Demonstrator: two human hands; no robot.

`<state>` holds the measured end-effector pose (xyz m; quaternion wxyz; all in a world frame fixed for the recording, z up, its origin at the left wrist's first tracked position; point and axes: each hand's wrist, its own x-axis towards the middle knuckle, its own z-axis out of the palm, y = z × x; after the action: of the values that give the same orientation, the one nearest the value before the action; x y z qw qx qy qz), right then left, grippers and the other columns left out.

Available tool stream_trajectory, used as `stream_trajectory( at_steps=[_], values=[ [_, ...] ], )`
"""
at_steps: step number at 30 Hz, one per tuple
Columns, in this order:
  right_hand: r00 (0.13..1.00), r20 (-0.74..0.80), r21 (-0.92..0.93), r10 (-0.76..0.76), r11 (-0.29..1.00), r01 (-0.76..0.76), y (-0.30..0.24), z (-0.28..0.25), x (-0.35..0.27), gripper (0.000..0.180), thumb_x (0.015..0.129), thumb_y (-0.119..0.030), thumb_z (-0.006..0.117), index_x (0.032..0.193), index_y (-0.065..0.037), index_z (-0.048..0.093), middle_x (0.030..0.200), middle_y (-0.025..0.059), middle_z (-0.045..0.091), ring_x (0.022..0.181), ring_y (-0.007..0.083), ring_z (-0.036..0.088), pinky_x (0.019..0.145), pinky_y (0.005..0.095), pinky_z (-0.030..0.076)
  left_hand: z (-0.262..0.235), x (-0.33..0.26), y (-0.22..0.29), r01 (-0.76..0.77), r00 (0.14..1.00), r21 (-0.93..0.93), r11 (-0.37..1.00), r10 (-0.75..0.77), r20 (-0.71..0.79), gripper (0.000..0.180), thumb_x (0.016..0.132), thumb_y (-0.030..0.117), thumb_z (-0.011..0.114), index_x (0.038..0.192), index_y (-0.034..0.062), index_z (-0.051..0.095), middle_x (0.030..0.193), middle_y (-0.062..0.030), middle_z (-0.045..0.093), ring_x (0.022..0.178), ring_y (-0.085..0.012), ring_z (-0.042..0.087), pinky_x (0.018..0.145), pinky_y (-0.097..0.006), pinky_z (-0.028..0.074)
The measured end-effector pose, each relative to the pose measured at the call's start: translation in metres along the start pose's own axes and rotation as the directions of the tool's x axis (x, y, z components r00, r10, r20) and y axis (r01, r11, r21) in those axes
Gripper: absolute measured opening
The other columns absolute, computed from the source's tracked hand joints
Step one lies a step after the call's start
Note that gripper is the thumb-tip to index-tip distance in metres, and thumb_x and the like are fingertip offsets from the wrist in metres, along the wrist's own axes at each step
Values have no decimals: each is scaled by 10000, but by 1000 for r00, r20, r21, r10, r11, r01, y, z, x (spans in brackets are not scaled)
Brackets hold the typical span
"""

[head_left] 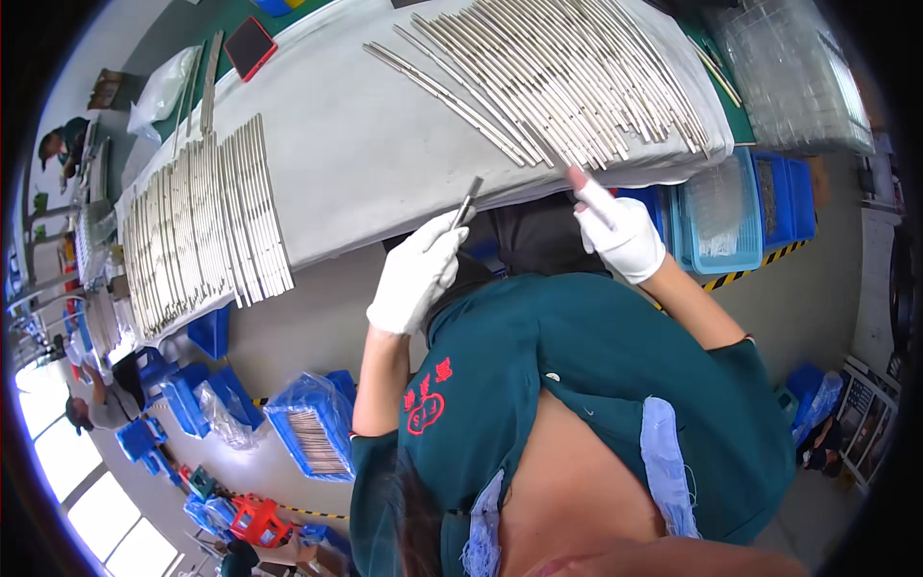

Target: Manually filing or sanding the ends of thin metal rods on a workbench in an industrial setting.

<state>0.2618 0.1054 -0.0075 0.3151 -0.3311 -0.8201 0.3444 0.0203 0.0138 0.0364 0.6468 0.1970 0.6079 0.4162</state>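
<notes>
I pinch a short grey metal strip (pixel 468 201) in my gloved left hand (pixel 415 274), fingers closed round its lower end, its tip tilted up toward the edge of the white-covered table (pixel 365 144). My right hand (pixel 620 231), also in a white glove, holds nothing — forefinger stretched out, just touching the near ends of the fanned pile of long metal rods (pixel 567 77). A second batch of rods (pixel 202 231) lies in neat rows well to the left. A red flat rectangular device (pixel 250 46) sits at the far edge. Blue crates (pixel 740 207) stand below on the right, one with clear bags inside; a blue bin wrapped in plastic (pixel 312 423) sits on the floor — its contents are hard to make out.
</notes>
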Motion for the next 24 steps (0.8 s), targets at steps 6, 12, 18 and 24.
stream_trajectory(
  at_steps=[6, 12, 18, 24],
  values=[
    [763, 7, 669, 646, 564, -484, -28, -7, 16, 461, 955, -217, 446, 1351, 5, 368, 538, 11, 490, 409, 52, 403, 387, 192, 310, 23, -23, 64, -606, 513, 794, -53, 737, 441, 305, 767, 165, 654, 1070, 195, 651, 665, -31, 549, 596, -204, 533, 538, -305, 434],
    [731, -29, 662, 682, 561, -497, -32, -17, 18, 379, 956, -246, 458, 1282, -55, 481, 518, 0, 480, 367, 30, 354, 360, 172, 261, 1, 52, 46, -427, 409, 830, -359, 742, 532, 270, 660, 85, 645, 917, 162, 677, 875, -94, 628, 767, -255, 603, 635, -367, 474],
    [761, 17, 628, 648, 586, -513, -35, -13, 15, 364, 961, -244, 449, 1271, -59, 496, 512, -9, 468, 376, 28, 360, 365, 172, 273, 2, 78, 23, -157, 451, 973, -168, 865, 222, 276, 757, 130, 538, 1025, 104, 598, 890, -112, 564, 804, -272, 565, 664, -408, 440],
    [778, 208, 564, 593, 577, -591, -41, 8, 28, 426, 939, -204, 495, 1299, 17, 441, 543, 38, 528, 383, 57, 410, 375, 187, 317, 3, 76, 15, -389, 430, 906, -164, 838, 336, 369, 836, 142, 487, 1204, 146, 519, 1202, -74, 522, 1124, -230, 487, 961, -473, 339]
  ],
)
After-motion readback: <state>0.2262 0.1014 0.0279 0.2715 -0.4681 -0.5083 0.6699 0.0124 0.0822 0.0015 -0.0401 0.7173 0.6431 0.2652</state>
